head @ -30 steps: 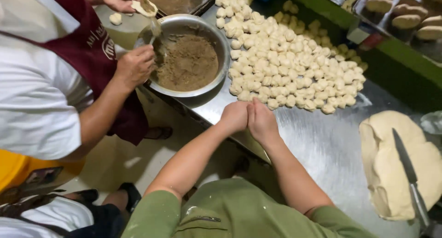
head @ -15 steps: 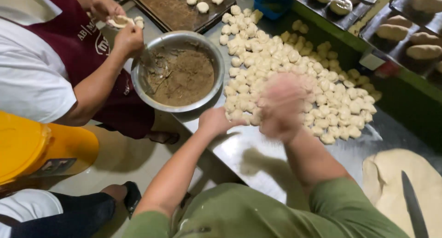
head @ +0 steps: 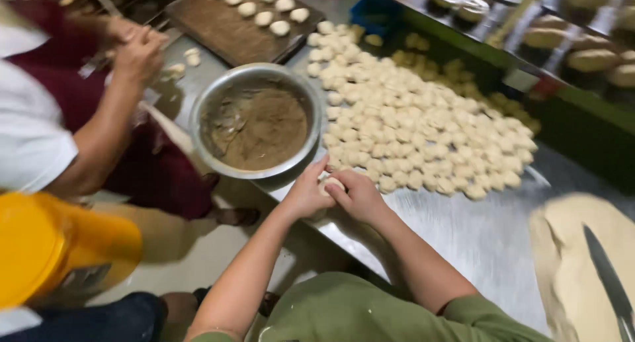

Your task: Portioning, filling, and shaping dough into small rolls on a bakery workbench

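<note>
L hand [head: 305, 195] & R hand [head: 359, 195] met at the near edge of the steel worktop [head: 476, 239], both grips pinched round one small dough ball [head: 331, 183] — just right of the filling bowl [head: 256, 120], near the dough pile [head: 417, 130].

Single head-worn view, looking steeply down, close over the steel table [head: 476, 243], slightly tilted

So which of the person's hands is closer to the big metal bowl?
Left. The left hand sits just below the metal bowl's rim, almost touching it. The right hand is beside it, farther from the bowl, both pinching a dough ball.
</note>
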